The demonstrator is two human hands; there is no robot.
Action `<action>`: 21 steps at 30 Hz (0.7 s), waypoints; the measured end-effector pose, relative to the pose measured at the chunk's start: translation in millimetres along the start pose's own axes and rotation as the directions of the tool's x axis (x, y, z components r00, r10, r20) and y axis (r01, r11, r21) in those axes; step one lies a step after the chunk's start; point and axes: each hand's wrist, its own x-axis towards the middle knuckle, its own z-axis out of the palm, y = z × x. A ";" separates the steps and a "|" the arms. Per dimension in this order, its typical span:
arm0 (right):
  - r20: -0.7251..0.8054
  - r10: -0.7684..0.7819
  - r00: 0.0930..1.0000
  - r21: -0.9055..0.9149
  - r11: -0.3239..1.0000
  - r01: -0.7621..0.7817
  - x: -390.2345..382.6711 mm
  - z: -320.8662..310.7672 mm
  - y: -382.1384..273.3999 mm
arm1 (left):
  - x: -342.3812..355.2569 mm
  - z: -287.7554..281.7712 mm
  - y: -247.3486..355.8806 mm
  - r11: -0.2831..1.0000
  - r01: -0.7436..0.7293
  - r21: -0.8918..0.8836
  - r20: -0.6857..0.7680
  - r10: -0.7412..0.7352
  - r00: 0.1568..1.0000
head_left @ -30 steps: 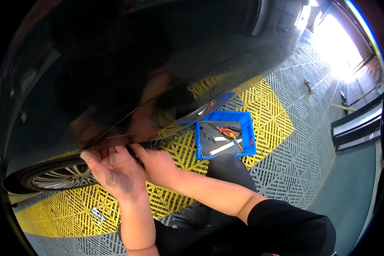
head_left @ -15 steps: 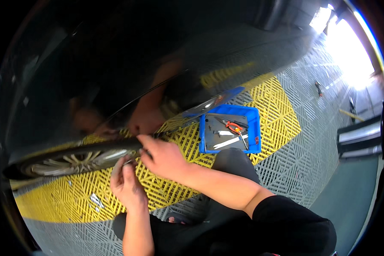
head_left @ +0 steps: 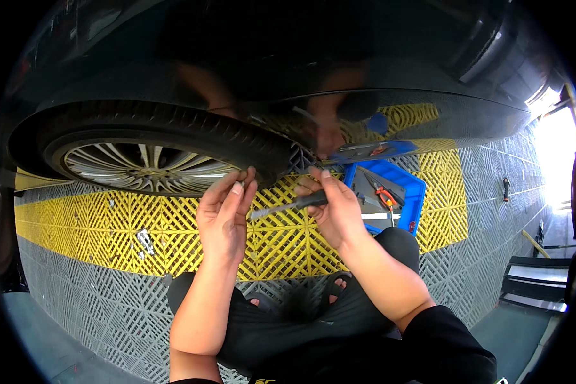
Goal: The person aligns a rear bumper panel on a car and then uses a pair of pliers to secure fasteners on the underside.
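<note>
In front of the wheel, my left hand is raised with thumb and fingertips pinched together. Whatever sits between those tips is too small to make out. My right hand keeps a screwdriver tucked in its curled fingers, the dark handle in the palm and the shaft slanting left toward my other hand. Its thumb and forefinger meet near the lower edge of the dark car body. Beyond my hands stand the black tyre and its silver spoked rim.
By my right knee is a blue tray with orange-handled pliers and other tools. Small whitish pieces lie on the yellow grating. Another tool rests on the grey floor at right, near a dark slatted object.
My view has levelled and turned. My hands, close together by the wheel before, are now apart. The screwdriver now shows plainly in my right hand.
</note>
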 end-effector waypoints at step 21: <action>-0.006 0.359 0.933 -0.216 0.911 -0.352 -10.3 21.3 19.7 | 3.3 -7.9 8.2 0.988 -0.149 -0.034 0.178 0.153 0.972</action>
